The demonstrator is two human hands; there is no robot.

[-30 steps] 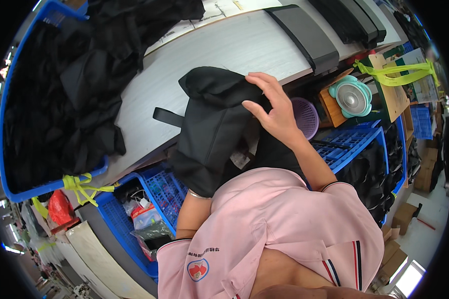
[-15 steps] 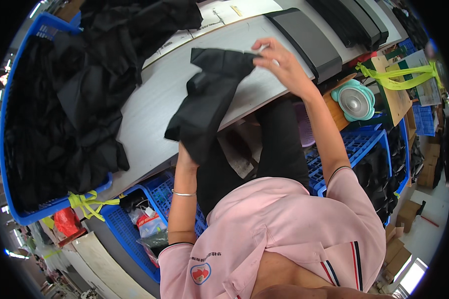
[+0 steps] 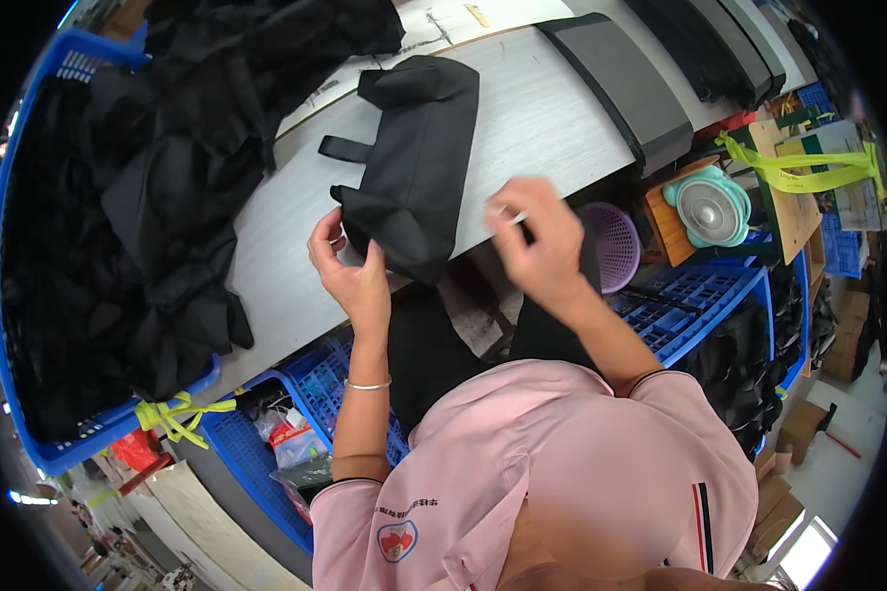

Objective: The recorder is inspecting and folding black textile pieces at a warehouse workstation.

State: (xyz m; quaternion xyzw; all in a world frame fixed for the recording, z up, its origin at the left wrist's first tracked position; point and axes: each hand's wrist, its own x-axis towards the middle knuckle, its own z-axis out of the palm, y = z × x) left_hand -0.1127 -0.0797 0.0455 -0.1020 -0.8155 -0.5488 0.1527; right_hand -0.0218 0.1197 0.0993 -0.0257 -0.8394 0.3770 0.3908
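A black fabric piece point(image 3: 419, 167), shaped like a flattened pouch with a short loop strap on its left side, lies lengthwise on the grey table point(image 3: 296, 212). Its near end hangs just over the front edge. My left hand point(image 3: 355, 281) grips the near left corner, thumb on one side and fingers on the other. My right hand point(image 3: 537, 241) is off the fabric, to its right, with fingers curled and smeared by motion. Something small and whitish shows at those fingers, too blurred to name.
A large blue crate point(image 3: 15, 325) heaped with black fabric point(image 3: 158, 197) stands at left. Dark grey panels point(image 3: 626, 94) lie at the table's right. Beyond the front edge are a purple basket point(image 3: 611, 246), a teal fan point(image 3: 710, 209) and more blue crates point(image 3: 685, 305).
The black fabric piece has gone from being held up between both hands to lying along the table. My right hand has let go of it and drawn back toward me.
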